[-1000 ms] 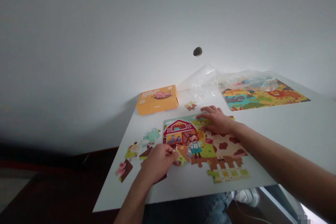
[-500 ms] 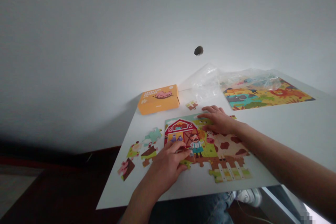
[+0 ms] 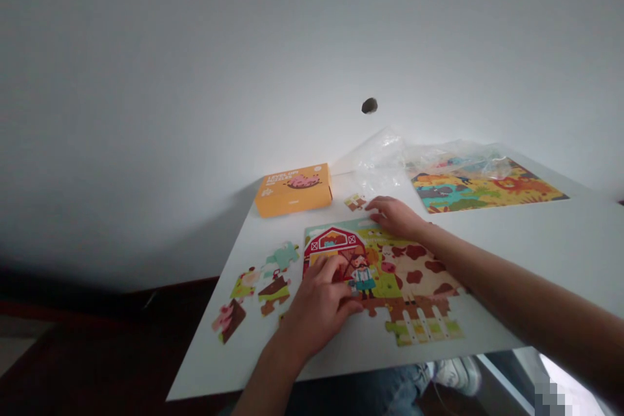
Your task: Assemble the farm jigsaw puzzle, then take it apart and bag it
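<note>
A partly joined farm jigsaw puzzle [image 3: 424,266] lies on the white table, showing a red barn, a farmer and a spotted cow. My left hand [image 3: 319,302] rests over its lower left part, fingers spread and bent, covering some of the barn. Beyond the puzzle's top edge, my right hand [image 3: 394,216] is open, with its fingertips beside a loose brown-and-green puzzle piece [image 3: 355,202]. To the left lie several loose pieces, among them a pale blue piece [image 3: 284,253], a piece with a pink pig [image 3: 229,320] and a brown-and-green piece [image 3: 273,292].
An orange puzzle box [image 3: 294,192] stands at the back left, near the wall. Crumpled clear plastic [image 3: 383,162] lies behind the puzzle. A second, colourful animal picture [image 3: 492,185] is at the back right, partly under plastic. The table's front edge runs above my legs.
My right hand has moved from the puzzle's upper part up and left to the loose piece. My left hand has stayed near the barn, now hiding the green piece that showed under its fingers.
</note>
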Available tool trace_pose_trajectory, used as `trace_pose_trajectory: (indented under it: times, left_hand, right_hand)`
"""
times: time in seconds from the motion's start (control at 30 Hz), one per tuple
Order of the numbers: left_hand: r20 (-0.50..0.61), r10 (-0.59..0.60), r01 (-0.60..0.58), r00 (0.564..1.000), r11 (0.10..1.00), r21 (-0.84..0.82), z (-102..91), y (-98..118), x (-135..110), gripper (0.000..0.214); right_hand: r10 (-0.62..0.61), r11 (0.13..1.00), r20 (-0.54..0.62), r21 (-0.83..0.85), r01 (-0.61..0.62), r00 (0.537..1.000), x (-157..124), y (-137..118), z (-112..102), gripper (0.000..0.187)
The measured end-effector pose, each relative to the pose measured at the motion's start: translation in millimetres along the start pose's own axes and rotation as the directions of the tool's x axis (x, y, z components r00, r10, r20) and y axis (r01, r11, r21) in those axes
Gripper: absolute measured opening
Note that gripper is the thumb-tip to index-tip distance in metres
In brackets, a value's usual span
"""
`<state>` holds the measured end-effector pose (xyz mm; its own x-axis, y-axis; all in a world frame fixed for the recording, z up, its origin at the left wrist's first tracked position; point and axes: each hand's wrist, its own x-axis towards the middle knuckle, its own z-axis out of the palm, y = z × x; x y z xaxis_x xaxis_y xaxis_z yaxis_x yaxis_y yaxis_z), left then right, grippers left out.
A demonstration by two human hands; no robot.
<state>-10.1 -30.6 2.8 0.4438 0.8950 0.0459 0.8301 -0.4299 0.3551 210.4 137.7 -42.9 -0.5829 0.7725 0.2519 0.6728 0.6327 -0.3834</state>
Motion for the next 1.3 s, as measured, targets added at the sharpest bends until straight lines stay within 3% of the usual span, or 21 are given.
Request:
trace_pose_trajectory:
  times: [0.07,0.17,0.23,0.33,0.5,0.6,0.67,0.77,0.87,1.0,1.07,1.17,1.3]
  left_hand:
    - [-0.036,0.041,-0.04,0.999,0.999,0.021,7.5,-1,7,0.023]
    - [0.023,0.079,-0.08,0.997,0.996,0.045,16.9,-4,12,0.046]
    - [0.1,0.091,-0.096,0.991,0.994,0.045,20.6,-6,12,0.061]
    - [0.169,0.1,-0.107,0.981,0.994,0.036,23.0,-10,10,0.064]
    - [0.153,0.083,-0.089,0.985,0.995,0.033,24.7,-11,11,0.061]
    - [0.164,0.093,-0.097,0.982,0.995,0.017,24.5,-12,13,0.057]
    - [0.156,0.097,-0.099,0.983,0.995,0.001,24.3,-13,14,0.056]
    - [0.138,0.083,-0.082,0.987,0.997,-0.015,24.7,-14,14,0.055]
    - [0.117,0.07,-0.07,0.991,0.998,-0.007,26.4,-10,13,0.059]
    - [0.064,0.163,-0.163,0.985,0.987,0.002,30.2,8,11,0.056]
    - [0.07,0.244,-0.244,0.967,0.97,-0.008,32.7,20,11,0.052]
    - [0.091,0.314,-0.313,0.945,0.949,-0.025,36.4,38,13,0.05]
    - [0.093,0.378,-0.375,0.921,0.926,-0.045,41.5,58,18,0.066]
  right_hand:
    - [-0.054,0.998,-0.005,-0.013,0.054,0.999,21,2,3,0.042]
    - [-0.113,0.988,0.132,-0.088,0.125,0.985,54,4,7,0.052]
    - [-0.091,0.987,0.19,-0.115,0.114,0.978,71,4,8,0.052]
    - [-0.039,0.991,0.175,-0.12,0.061,0.984,89,2,3,0.05]
    - [0.03,0.999,0.117,-0.034,-0.026,0.993,83,-1,-27,0.016]
    - [0.072,0.997,0.033,0.032,-0.073,0.997,49,0,-49,0.024]
    - [0.148,0.967,0.006,0.209,-0.146,0.989,12,1,-62,0.027]
    - [0.307,0.79,0.067,0.538,-0.293,0.949,-58,-3,-76,0.032]
    - [0.491,0.666,0.052,0.622,-0.412,0.87,-133,-17,-78,0.043]
    - [0.746,0.51,0.06,0.59,-0.626,0.664,-213,-44,-56,0.035]
    - [0.803,0.445,0.057,0.606,-0.659,0.594,-234,-56,-43,0.035]
    - [0.844,0.39,0.057,0.617,-0.683,0.534,-243,-68,-34,0.047]
    - [0.856,0.329,0.074,0.684,-0.651,0.511,-236,-77,-37,0.054]
